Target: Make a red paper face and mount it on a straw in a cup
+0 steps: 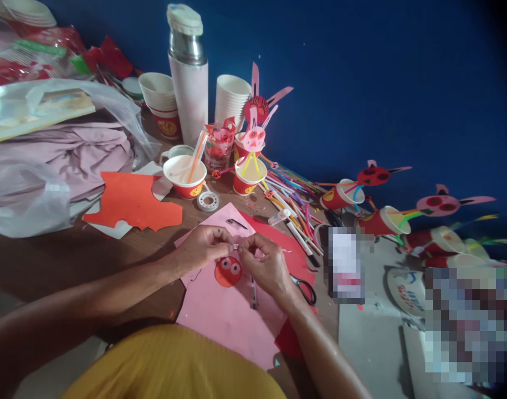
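Both hands meet above a sheet of pink paper (224, 316), fingertips almost touching. My left hand (205, 246) is closed in a pinch, and so is my right hand (267, 263). Between them they hold a small whitish piece with dark marks (235, 247), too small to name. Just below the fingers, an orange-red paper circle (226, 277) with two round eyes lies on the pink sheet. A slim dark object (236, 224) rests near the sheet's top, and a pen-like object (254, 296) lies partly under my right hand. Black-handled scissors (307, 291) sit beside my right wrist.
An orange paper offcut (132, 199), a tape roll (208, 201) and a paper cup (184, 172) with straws lie ahead. A flask (189, 94) stands behind. Colourful sticks (295, 199), rabbit-faced cups (250, 176) and a phone (344, 266) are to the right; plastic bags (62, 160) are left.
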The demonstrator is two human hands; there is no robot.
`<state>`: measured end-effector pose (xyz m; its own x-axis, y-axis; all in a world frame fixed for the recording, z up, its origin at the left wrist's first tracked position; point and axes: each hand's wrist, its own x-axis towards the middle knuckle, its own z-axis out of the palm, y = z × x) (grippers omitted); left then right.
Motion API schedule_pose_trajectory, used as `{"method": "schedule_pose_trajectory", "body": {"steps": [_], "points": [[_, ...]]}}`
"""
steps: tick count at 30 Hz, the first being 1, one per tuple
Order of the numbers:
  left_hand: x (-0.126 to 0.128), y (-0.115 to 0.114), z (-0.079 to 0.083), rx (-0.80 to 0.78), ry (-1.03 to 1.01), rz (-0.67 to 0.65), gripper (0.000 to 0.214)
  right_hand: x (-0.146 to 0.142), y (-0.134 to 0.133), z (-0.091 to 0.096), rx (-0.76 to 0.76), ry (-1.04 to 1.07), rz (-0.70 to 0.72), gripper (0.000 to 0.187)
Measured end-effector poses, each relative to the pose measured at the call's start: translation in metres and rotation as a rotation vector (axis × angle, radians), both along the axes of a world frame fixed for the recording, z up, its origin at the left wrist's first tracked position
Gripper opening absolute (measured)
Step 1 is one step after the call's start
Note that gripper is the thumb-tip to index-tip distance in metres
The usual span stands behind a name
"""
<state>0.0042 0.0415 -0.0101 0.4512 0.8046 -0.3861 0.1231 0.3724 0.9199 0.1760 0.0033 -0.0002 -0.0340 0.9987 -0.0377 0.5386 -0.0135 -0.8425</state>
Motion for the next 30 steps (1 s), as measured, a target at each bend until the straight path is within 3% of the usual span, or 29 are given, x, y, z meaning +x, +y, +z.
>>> {"method": "schedule_pose_trajectory", "body": {"steps": [14, 23, 30], "points": [[0.002, -0.002, 0.009, 0.024, 0.027, 0.014, 0.021, -0.006, -0.005, -0.002, -0.132, 0.119, -0.038, 0.014], [0.001, -0.004, 0.019, -0.023, 0.025, 0.053, 0.017, 0.003, -0.002, 0.01, -0.147, 0.261, -0.073, 0.016], [-0.001, -0.005, 0.021, -0.005, 0.023, -0.017, 0.013, 0.009, 0.001, 0.009, -0.244, 0.375, 0.033, 0.018]]}}
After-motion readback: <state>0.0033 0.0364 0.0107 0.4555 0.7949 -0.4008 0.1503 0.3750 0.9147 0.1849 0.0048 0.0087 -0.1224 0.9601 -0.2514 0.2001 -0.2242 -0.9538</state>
